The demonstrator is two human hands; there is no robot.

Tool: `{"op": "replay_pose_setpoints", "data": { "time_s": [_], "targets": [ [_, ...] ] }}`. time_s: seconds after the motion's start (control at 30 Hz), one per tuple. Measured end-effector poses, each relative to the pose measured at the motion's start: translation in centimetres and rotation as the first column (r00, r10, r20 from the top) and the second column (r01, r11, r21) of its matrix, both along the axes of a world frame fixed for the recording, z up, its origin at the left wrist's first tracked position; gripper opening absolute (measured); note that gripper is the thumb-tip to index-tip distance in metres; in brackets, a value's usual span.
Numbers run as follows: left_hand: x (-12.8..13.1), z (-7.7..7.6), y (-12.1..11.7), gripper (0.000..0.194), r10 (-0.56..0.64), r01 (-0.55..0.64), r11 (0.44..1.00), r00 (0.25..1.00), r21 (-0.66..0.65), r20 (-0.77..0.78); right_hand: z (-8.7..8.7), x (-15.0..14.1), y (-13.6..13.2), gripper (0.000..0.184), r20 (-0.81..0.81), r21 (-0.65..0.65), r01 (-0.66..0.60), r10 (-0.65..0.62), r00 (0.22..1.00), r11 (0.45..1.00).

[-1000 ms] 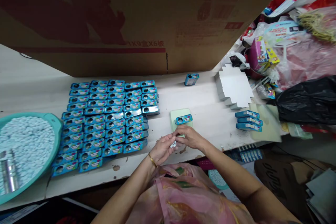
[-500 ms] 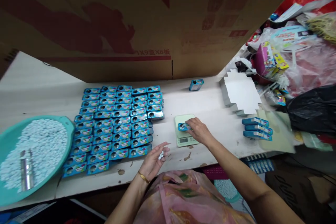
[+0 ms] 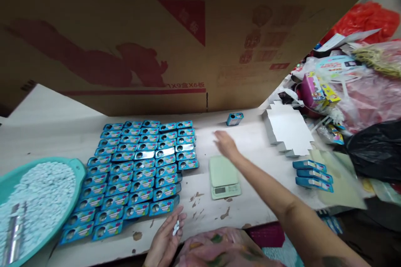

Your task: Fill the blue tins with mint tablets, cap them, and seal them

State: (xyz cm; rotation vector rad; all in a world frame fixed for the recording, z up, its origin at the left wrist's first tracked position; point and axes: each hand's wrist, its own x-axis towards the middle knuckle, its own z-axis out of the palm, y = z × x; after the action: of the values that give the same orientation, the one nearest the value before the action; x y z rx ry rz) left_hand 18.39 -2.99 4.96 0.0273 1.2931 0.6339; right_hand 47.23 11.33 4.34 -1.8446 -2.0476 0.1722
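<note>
At btm ctr of the frame, the L hand [image 3: 166, 235] is lying palm up, half open, fingers curling a bit, cradling a few pale pellets [image 3: 176, 228] w/o closing round them. Keeping that palm level & cupped is prob. the surest way of not spilling any. At lower L, the teal basin [image 3: 80, 170] is holding a heap of similar pellets, w/ a shiny metal tube [image 3: 15, 233] resting on top. Just beyond the L hand, the block of blue tins [image 3: 144, 174] is filling L-ctr, holes showing; brushing past is calling for care, as close-packed tins are prob. shifting easily. Mid-frame, the pale green scale [image 3: 224, 171] is sitting flat, display unreadable here; keeping the R forearm [image 3: 266, 183] off its plate is wise for a true reading. Past it, the R hand [image 3: 226, 144] is hovering, fingers loosely extended, nothing visible in it, tho blur is hiding detail. Farther up, near those fingers but apart, a lone blue tin [image 3: 234, 119] is standing upright; fingertips are best staying off its hole.
</note>
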Motion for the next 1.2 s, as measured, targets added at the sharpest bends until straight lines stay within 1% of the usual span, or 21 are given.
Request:
{"op": "replay_pose_setpoints", "data": {
  "time_s": [0.07, 0.13, 0.17, 0.23, 0.3, 0.33, 0.4, 0.47, 0.53, 0.57, 0.63, 0.7, 0.77, 0.83, 0.87, 0.93, 1.0, 1.03, 1.1, 1.17, 1.2],
  "targets": [
    [0.3, 0.1, -0.2, 0.022, 0.036, -0.036, 0.999, 0.999, -0.023, -0.009, 0.3, 5.4, 2.5, 0.038, 0.041, 0.004, 0.172, -0.172, 0.984, 0.985],
    [1.1, 0.3, -0.4, 0.02, 0.056, -0.056, 0.998, 0.998, -0.036, 0.01, 0.1, 9.5, 4.7, 0.042, 0.038, -0.009, 0.218, -0.218, 0.975, 0.976],
    [1.5, 0.4, -0.4, 0.019, 0.062, -0.06, 0.997, 0.998, -0.039, 0.033, -0.2, 10.8, 5.4, 0.04, 0.032, -0.019, 0.235, -0.235, 0.972, 0.972],
    [2.4, 0.6, -0.3, 0.017, 0.076, -0.073, 0.997, 0.993, -0.037, 0.087, -0.9, 12.1, 6.0, 0.033, 0.018, -0.039, 0.257, -0.256, 0.966, 0.966],
    [2.9, 0.7, -0.2, 0.015, 0.089, -0.085, 0.996, 0.988, -0.042, 0.127, -1.3, 11.8, 5.2, 0.026, 0.01, -0.054, 0.276, -0.276, 0.961, 0.96],
    [2.9, 0.6, -0.2, 0.014, 0.092, -0.086, 0.995, 0.986, -0.049, 0.135, -1.2, 11.3, 4.2, 0.024, 0.013, -0.059, 0.278, -0.278, 0.961, 0.959],
    [2.7, 0.5, -0.2, 0.015, 0.083, -0.075, 0.995, 0.984, -0.061, 0.155, -0.3, 9.8, 1.4, 0.025, 0.048, -0.061, 0.231, -0.228, 0.973, 0.971],
    [2.2, 0.3, -0.2, 0.016, 0.075, -0.064, 0.995, 0.982, -0.07, 0.175, 1.1, 7.8, -2.3, 0.03, 0.101, -0.068, 0.128, -0.121, 0.987, 0.989],
    [1.8, 0.1, -0.2, 0.016, 0.076, -0.062, 0.995, 0.978, -0.075, 0.193, 2.5, 5.3, -6.2, 0.034, 0.122, -0.093, 0.03, -0.019, 0.992, 0.995],
    [1.7, 0.1, -0.1, 0.016, 0.073, -0.059, 0.995, 0.977, -0.076, 0.203, 2.9, 4.0, -7.9, 0.035, 0.122, -0.109, -0.016, 0.029, 0.992, 0.994],
    [1.7, 0.1, 0.1, 0.017, 0.05, -0.034, 0.997, 0.973, -0.076, 0.227, 3.0, 1.7, -10.4, 0.037, 0.127, -0.139, -0.058, 0.076, 0.989, 0.989],
    [2.0, 0.3, 0.3, 0.019, 0.008, 0.011, 0.997, 0.968, -0.073, 0.252, 2.6, 0.0, -11.8, 0.038, 0.133, -0.167, -0.057, 0.08, 0.988, 0.984],
    [2.2, 0.8, 0.6, 0.021, -0.031, 0.052, 0.996, 0.963, -0.072, 0.269, 2.3, -1.3, -12.7, 0.039, 0.135, -0.165, -0.027, 0.05, 0.99, 0.986],
    [2.4, 1.2, 0.8, 0.022, -0.055, 0.082, 0.994, 0.953, -0.078, 0.297, 2.5, -2.8, -13.6, 0.04, 0.118, -0.131, 0.007, 0.009, 0.993, 0.991],
    [2.5, 1.4, 0.9, 0.023, -0.061, 0.091, 0.992, 0.946, -0.082, 0.319, 2.8, -4.0, -14.3, 0.039, 0.093, -0.112, -0.001, 0.012, 0.996, 0.994],
    [2.7, 1.6, 0.9, 0.021, -0.051, 0.086, 0.993, 0.932, -0.082, 0.358, 3.6, -6.9, -15.7, 0.035, 0.004, -0.098, -0.105, 0.105, 0.994, 0.99],
    [2.8, 1.6, 0.6, 0.018, -0.038, 0.077, 0.993, 0.924, -0.087, 0.38, 4.2, -10.1, -17.1, 0.034, -0.096, -0.126, -0.269, 0.258, 0.961, 0.955],
    [2.8, 1.6, 0.4, 0.018, -0.036, 0.078, 0.992, 0.923, -0.095, 0.382, 4.3, -11.5, -17.7, 0.035, -0.118, -0.149, -0.306, 0.29, 0.95, 0.94],
    [2.8, 1.5, 0.0, 0.021, -0.038, 0.089, 0.99, 0.919, -0.112, 0.392, 4.1, -13.4, -18.4, 0.033, -0.133, -0.214, -0.315, 0.292, 0.947, 0.925],
    [2.7, 1.4, -0.3, 0.025, -0.053, 0.107, 0.988, 0.911, -0.11, 0.409, 3.6, -13.9, -18.7, 0.027, -0.133, -0.272, -0.309, 0.283, 0.95, 0.911],
    [2.6, 1.4, -0.5, 0.027, -0.064, 0.115, 0.989, 0.909, -0.098, 0.412, 3.4, -13.8, -18.7, 0.025, -0.144, -0.289, -0.329, 0.299, 0.943, 0.899]
  ]
}}
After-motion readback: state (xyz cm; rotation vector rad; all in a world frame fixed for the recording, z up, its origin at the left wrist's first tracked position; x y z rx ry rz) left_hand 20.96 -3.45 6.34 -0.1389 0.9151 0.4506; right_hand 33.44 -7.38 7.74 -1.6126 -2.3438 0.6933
